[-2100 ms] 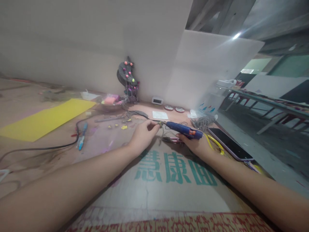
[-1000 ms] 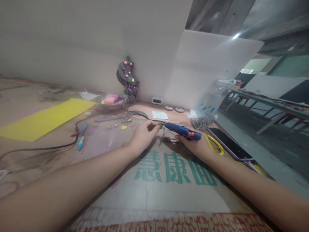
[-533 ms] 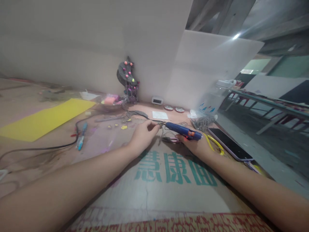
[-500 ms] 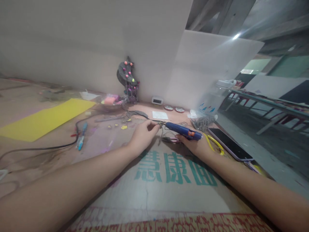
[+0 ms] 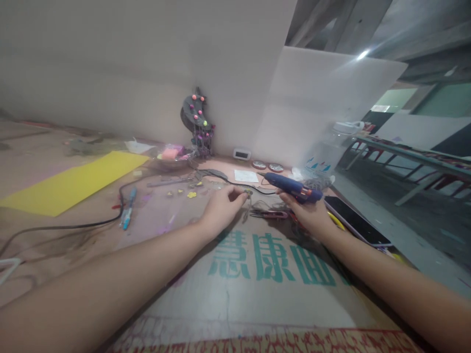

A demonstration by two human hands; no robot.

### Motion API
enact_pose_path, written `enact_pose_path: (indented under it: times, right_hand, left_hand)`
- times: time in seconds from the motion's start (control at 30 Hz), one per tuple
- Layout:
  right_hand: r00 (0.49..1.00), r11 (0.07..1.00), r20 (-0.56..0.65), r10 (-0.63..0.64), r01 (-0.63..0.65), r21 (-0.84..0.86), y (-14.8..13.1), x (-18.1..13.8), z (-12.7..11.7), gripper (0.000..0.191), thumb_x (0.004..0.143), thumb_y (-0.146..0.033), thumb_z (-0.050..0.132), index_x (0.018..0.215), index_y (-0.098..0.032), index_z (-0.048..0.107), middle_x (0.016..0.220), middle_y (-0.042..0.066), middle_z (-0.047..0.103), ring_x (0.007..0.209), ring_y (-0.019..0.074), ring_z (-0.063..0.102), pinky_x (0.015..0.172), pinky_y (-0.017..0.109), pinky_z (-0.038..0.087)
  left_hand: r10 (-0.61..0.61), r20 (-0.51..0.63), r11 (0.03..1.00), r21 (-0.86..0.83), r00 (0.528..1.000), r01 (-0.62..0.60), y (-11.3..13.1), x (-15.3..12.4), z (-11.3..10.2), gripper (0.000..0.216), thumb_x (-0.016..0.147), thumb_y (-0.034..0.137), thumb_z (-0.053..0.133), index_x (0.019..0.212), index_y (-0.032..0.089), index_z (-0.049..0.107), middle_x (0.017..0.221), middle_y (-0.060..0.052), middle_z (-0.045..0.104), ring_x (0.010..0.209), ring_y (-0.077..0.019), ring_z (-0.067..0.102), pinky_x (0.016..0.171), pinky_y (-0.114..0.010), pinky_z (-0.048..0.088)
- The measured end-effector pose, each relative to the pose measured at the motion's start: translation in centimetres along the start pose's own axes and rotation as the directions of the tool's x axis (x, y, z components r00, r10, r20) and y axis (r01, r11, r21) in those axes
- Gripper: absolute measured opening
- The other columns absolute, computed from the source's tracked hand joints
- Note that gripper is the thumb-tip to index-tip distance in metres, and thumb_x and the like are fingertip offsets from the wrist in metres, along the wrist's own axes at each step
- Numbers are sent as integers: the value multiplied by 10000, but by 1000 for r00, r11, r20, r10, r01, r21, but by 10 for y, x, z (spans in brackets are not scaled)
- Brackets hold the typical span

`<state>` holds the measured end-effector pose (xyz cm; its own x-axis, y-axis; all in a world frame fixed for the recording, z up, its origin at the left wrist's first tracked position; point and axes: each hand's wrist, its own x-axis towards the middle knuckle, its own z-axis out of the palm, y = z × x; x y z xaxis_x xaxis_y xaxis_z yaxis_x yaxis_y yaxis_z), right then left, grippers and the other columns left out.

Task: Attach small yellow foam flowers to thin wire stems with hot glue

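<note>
My right hand [image 5: 311, 215] is closed round a blue glue gun [image 5: 292, 186] with an orange trigger. Its nozzle points left, raised off the table and clear of my other hand. My left hand [image 5: 222, 208] pinches a small yellowish piece [image 5: 248, 192] between thumb and fingertips, low over the cardboard sheet [image 5: 257, 274] with green characters. A thin wire trails down from the piece. A pink-handled tool [image 5: 270, 214] lies on the cardboard between my hands.
A phone [image 5: 355, 223] lies right of my right hand near the table edge. A yellow sheet [image 5: 73, 181], a black cable [image 5: 91, 223], a blue pen [image 5: 127, 215] and small yellow bits lie to the left. A dark beaded ornament [image 5: 196, 120] stands against the white wall panels.
My right hand has lifted the glue gun up and to the right, so its nozzle has come away from the piece in my left hand. My left hand has stayed almost where it was.
</note>
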<state>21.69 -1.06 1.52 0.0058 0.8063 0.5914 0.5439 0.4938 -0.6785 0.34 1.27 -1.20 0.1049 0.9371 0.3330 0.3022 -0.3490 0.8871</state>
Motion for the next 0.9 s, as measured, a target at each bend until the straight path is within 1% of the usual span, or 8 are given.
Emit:
enact_pose_path:
  times: [0.1, 0.2, 0.3, 0.4, 0.5, 0.73, 0.83, 0.9]
  right_hand:
    - [999, 996, -4, 53, -53, 78, 1, 10, 0, 322, 751, -459, 685, 926, -190, 655, 968, 80, 707, 930, 250, 648, 878, 392, 511]
    - [995, 997, 72, 70, -72, 26, 7, 29, 0, 349, 755, -447, 664, 964, -168, 645, 942, 82, 700, 888, 246, 646, 833, 394, 518]
    - [989, 993, 144, 37, -20, -115, 17, 58, 3, 345, 742, -392, 661, 990, -151, 653, 960, 86, 703, 895, 251, 642, 820, 383, 512]
    - [979, 930, 152, 134, -71, -361, 35, 88, 10, 329, 735, -359, 676, 977, -135, 678, 905, 94, 714, 883, 271, 647, 793, 373, 504]
    - [968, 890, 142, 208, -127, -438, 56, 108, 21, 332, 762, -318, 661, 1035, -128, 668, 966, 103, 714, 904, 247, 650, 814, 340, 492]
    - [932, 862, 189, 309, -191, -469, 84, 111, 34, 302, 721, -376, 713, 867, -112, 691, 791, 116, 710, 763, 256, 656, 720, 348, 503]
    - [932, 879, 212, 293, -176, -444, 81, 107, 23, 368, 704, -391, 728, 956, -126, 686, 869, 105, 715, 782, 222, 649, 718, 313, 499]
    - [943, 887, 196, 268, -162, -431, 77, 103, 11, 421, 691, -328, 731, 1055, -127, 664, 959, 108, 704, 815, 202, 636, 728, 297, 493]
  left_hand:
    - [6, 18, 1000, 9, 1000, -6, 1, -1, 1, 188, 808, 339, 562, 768, 170, 635, 748, -15, 681, 730, -171, 610, 667, -262, 437]
    - [21, 35, 999, 42, 999, -22, 3, -2, 0, 181, 808, 327, 560, 764, 171, 640, 749, -15, 683, 727, -170, 613, 665, -263, 441]
    - [29, 48, 999, 37, 998, -30, 4, -3, 0, 185, 809, 333, 560, 760, 172, 637, 751, -12, 683, 728, -168, 615, 669, -260, 444]
    - [22, 50, 999, 46, 999, -24, 2, -3, 1, 196, 807, 348, 561, 761, 173, 635, 743, -12, 683, 721, -170, 617, 656, -261, 441]
    - [20, 47, 998, 52, 999, -22, 0, -2, 2, 197, 803, 348, 566, 764, 171, 643, 735, -14, 685, 709, -170, 619, 640, -260, 440]
    - [17, 60, 999, 39, 998, -20, 0, -2, 3, 189, 802, 337, 567, 770, 167, 645, 736, -11, 687, 708, -163, 620, 651, -258, 451]
    - [25, 74, 999, 30, 997, -27, -1, -2, 4, 194, 801, 342, 563, 768, 168, 641, 743, -14, 686, 715, -169, 620, 663, -269, 455]
    - [26, 78, 999, 22, 997, -28, -1, -3, 4, 195, 799, 345, 562, 764, 169, 637, 742, -14, 684, 713, -172, 618, 663, -273, 455]
